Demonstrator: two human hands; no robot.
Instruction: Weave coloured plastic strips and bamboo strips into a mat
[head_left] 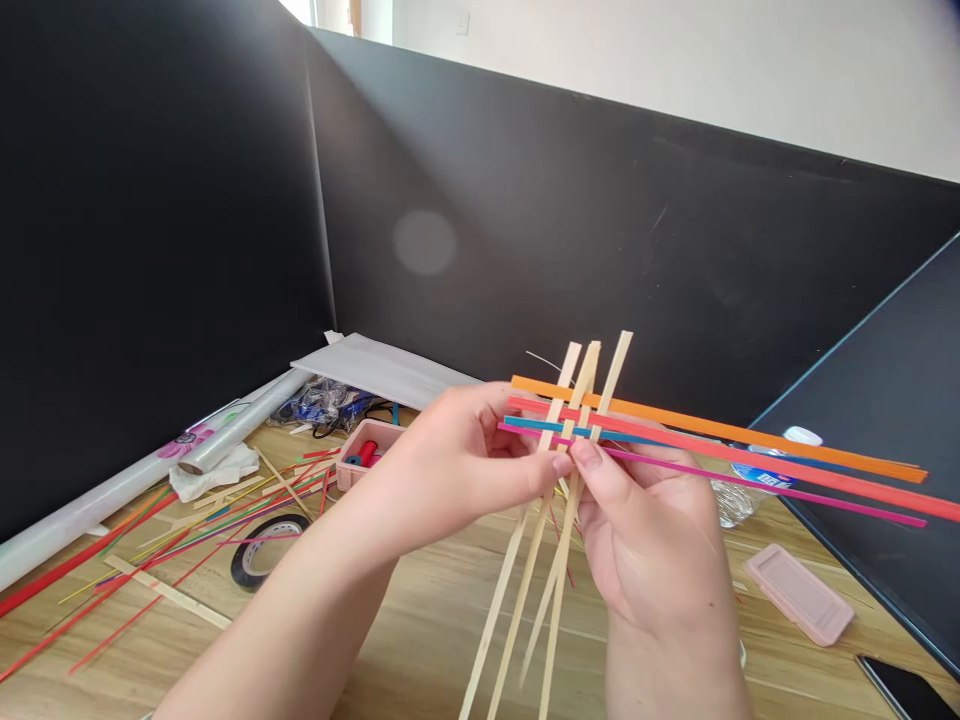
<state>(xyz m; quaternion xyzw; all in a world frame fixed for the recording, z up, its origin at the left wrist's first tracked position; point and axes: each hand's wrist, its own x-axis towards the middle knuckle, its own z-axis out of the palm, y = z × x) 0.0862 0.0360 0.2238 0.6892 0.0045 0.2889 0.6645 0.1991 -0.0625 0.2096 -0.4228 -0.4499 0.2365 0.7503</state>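
Above the table I hold a small weave of flat strips. Several pale bamboo strips run roughly upright, crossed by an orange strip, a red strip, a blue strip and a magenta strip that reach far to the right. My left hand pinches the left side of the crossing, its thumb in front and fingers behind. On the right, my right hand grips the lower part of the crossing, thumb tip on the magenta strip. The fingers behind the weave are mostly hidden.
Loose coloured strips and black tape lie at left. A pink box with red thread stands behind. At right are a plastic bottle, a pink lid and a phone. Black panels enclose the table.
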